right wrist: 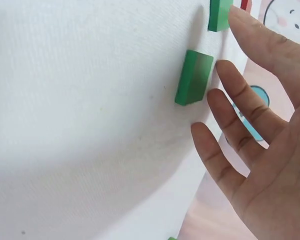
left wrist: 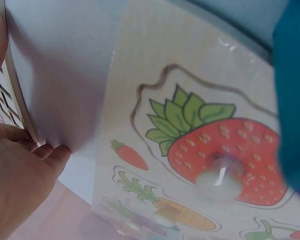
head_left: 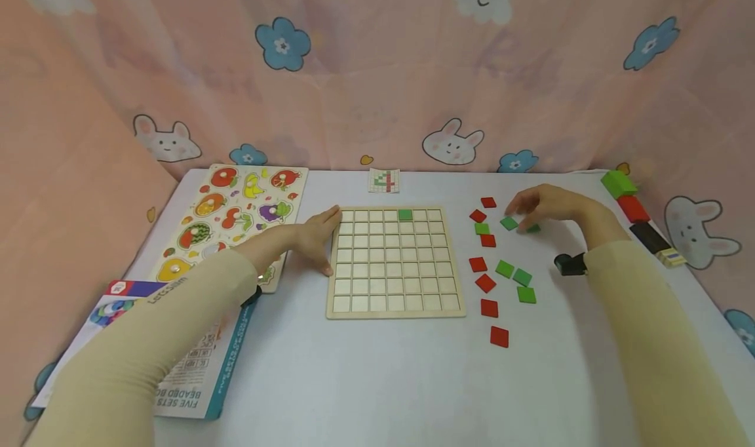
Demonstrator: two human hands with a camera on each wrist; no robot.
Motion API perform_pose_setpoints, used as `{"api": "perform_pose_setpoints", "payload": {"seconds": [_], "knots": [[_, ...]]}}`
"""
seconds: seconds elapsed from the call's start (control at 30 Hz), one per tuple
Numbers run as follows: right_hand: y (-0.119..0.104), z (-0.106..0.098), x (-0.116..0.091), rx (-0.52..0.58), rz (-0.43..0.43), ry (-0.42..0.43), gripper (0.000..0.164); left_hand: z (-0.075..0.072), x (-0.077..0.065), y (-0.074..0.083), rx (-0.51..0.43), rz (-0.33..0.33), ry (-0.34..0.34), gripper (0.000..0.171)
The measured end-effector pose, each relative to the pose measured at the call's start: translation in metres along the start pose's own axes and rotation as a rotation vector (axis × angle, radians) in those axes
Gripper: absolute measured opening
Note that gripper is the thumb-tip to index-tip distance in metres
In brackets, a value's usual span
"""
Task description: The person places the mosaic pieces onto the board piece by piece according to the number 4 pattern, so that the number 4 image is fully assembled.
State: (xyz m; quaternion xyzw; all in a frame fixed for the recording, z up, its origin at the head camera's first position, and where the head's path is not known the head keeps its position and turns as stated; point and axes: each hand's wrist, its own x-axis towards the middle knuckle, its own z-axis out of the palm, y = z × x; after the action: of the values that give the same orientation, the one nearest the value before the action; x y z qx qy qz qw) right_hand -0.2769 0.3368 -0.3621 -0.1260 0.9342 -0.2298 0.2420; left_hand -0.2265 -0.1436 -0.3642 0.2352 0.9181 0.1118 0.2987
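Observation:
My left hand (head_left: 314, 238) rests against the left edge of a square wooden grid board (head_left: 395, 315), thumb and fingers spread along the rim. One green tile (head_left: 405, 215) sits in the board's top row. Over on the right, my right hand (head_left: 551, 204) is above two green tiles, one left of the fingers and one under them. In the right wrist view a green tile (right wrist: 195, 77) lies just beyond the fingertips, and the extended fingers hold nothing. Several red tiles (head_left: 489, 308) and more green tiles (head_left: 527, 295) lie loose between board and right arm.
A small pattern card (head_left: 384, 181) lies behind the board. To the left are a fruit knob puzzle (head_left: 197, 236) and a box (head_left: 189, 385). At the right edge stand green, red and black blocks (head_left: 649, 237). A black object (head_left: 569, 264) is by the right wrist.

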Motion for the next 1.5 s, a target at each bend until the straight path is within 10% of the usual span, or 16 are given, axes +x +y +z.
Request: {"api": "perform_pose_setpoints", "payload": {"seconds": [0.53, 0.9, 1.5], "knots": [[-0.016, 0.004, 0.005, -0.072, 0.045, 0.100, 0.020, 0.000, 0.000, 0.001, 0.020, 0.000, -0.002, 0.127], [-0.076, 0.022, 0.031, 0.050, -0.096, 0.296, 0.022, -0.001, 0.000, -0.001, 0.021, -0.007, -0.007, 0.126], [-0.182, 0.085, 0.076, 0.031, -0.397, 0.150, 0.014, -0.007, 0.002, -0.003, -0.003, -0.008, 0.047, 0.119]]}}
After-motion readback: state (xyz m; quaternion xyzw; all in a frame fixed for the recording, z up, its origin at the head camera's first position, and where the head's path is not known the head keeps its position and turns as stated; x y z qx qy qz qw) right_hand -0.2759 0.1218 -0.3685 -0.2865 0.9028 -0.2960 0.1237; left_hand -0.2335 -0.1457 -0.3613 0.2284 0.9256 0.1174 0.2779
